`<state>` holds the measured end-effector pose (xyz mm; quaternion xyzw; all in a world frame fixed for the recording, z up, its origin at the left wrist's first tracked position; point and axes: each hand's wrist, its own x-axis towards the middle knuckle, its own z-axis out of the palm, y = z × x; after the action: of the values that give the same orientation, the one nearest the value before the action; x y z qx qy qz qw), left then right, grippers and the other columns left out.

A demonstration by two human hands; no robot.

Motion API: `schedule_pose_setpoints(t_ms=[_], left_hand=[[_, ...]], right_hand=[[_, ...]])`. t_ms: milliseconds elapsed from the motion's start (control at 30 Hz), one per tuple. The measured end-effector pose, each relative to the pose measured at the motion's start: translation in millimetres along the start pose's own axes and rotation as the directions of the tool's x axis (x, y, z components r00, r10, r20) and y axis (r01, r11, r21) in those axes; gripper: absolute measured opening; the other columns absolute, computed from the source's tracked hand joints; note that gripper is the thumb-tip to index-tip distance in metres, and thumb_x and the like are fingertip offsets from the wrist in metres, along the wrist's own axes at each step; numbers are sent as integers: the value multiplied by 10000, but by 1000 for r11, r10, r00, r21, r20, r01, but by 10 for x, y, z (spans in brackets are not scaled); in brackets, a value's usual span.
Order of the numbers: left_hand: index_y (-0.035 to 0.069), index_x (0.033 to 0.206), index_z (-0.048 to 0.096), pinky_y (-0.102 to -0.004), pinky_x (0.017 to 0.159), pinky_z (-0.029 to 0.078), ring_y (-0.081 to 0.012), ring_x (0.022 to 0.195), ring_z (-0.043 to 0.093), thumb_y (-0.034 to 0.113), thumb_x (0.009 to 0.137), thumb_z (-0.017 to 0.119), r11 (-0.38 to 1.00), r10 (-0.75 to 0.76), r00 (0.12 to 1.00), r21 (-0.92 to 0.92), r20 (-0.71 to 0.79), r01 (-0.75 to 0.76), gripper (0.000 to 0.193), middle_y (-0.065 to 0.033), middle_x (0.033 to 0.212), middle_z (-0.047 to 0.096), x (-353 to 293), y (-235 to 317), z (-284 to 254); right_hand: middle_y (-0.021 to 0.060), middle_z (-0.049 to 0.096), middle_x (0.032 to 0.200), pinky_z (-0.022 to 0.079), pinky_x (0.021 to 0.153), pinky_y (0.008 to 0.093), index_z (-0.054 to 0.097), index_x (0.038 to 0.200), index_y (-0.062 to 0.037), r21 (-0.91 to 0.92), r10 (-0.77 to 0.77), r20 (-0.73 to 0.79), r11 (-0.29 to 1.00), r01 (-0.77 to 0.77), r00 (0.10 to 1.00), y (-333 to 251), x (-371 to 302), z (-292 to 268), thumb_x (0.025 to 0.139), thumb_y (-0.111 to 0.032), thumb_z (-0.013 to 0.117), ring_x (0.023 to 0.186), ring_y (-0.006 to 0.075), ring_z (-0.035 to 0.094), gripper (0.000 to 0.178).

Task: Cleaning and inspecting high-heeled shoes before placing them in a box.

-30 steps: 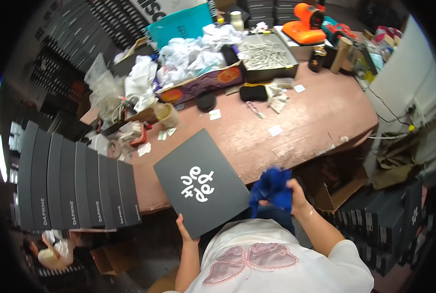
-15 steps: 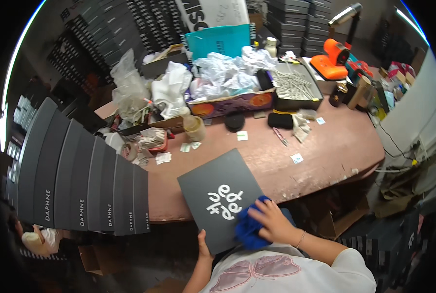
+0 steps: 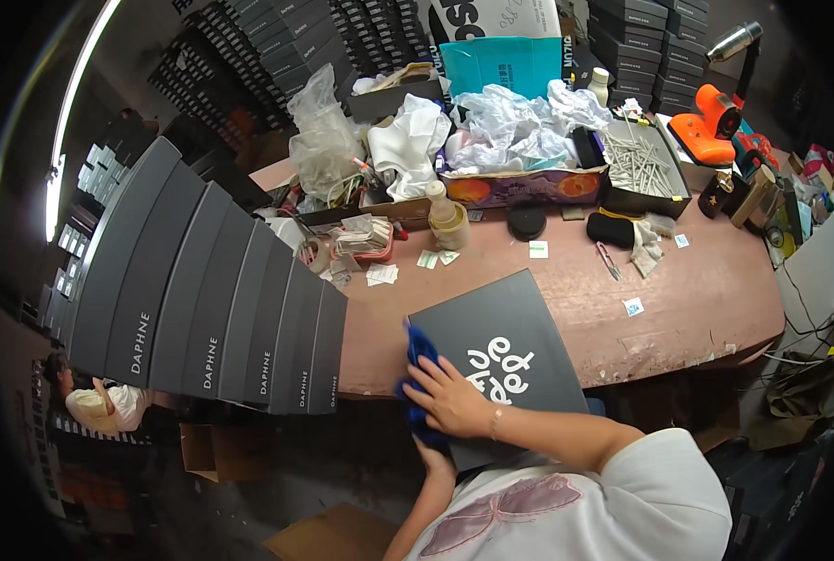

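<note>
A dark grey shoe box [image 3: 496, 309] with white lettering on its lid lies tilted across the table's near edge, right in front of me. My right hand [image 3: 452, 400] presses a blue cloth [image 3: 422, 346] against the box's left edge, fingers spread over the cloth. Below it, my left hand [image 3: 436, 456] grips the box's lower left side; its fingers are partly hidden behind the box. My right forearm crosses over the lower part of the lid and covers some of the lettering.
Stacked grey boxes [image 3: 188, 290] rise at the left. Behind lie a carton of crumpled white paper [image 3: 520, 187], a tray of white sticks [image 3: 637, 164], a tape roll [image 3: 449, 229], a black round lid [image 3: 526, 222] and tweezers [image 3: 609, 262]. A person [image 3: 108, 407] sits far left.
My right hand has carried the blue cloth from the box's lower right side across to its left edge. The view has shifted, so the scene sits further right.
</note>
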<state>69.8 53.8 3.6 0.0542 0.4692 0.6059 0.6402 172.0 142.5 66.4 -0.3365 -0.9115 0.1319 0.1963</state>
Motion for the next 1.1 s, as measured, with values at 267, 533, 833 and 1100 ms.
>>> schedule_pose_setpoints(t_ms=[267,533,833,1100], left_hand=[[38,1397,416,-396,1084,308,-285,1273,447,593,964,340,970,74,997,231,4,-72,708,-156,1379,484,82,-147,-170],[-20,1290,506,-352,997,414,-245,1183,526,260,893,660,347,473,547,425,691,-836,509,-151,1268,554,-816,663,782],[16,1315,500,-385,1042,382,-301,1254,471,223,878,669,150,572,556,589,604,-794,513,-173,1341,484,-472,427,667],[-11,1396,387,-412,1036,383,-309,1269,446,302,893,662,427,511,805,723,303,-543,653,-224,1399,411,-178,368,49]], right_hand=[[170,608,1163,510,852,406,584,1151,-29,850,724,-24,378,-367,690,422,-1657,-796,888,-155,520,985,289,633,298],[68,581,1023,485,701,288,534,1163,-67,953,722,-301,207,221,623,296,-1564,-1109,913,-164,582,856,167,582,273],[164,503,1318,379,1003,528,559,1266,-150,313,152,55,936,-162,987,31,-1430,-914,822,-303,690,1177,369,508,487],[176,527,1253,392,954,443,536,1287,-198,17,-44,-50,999,45,998,721,38,-415,839,-307,661,1079,348,540,477]])
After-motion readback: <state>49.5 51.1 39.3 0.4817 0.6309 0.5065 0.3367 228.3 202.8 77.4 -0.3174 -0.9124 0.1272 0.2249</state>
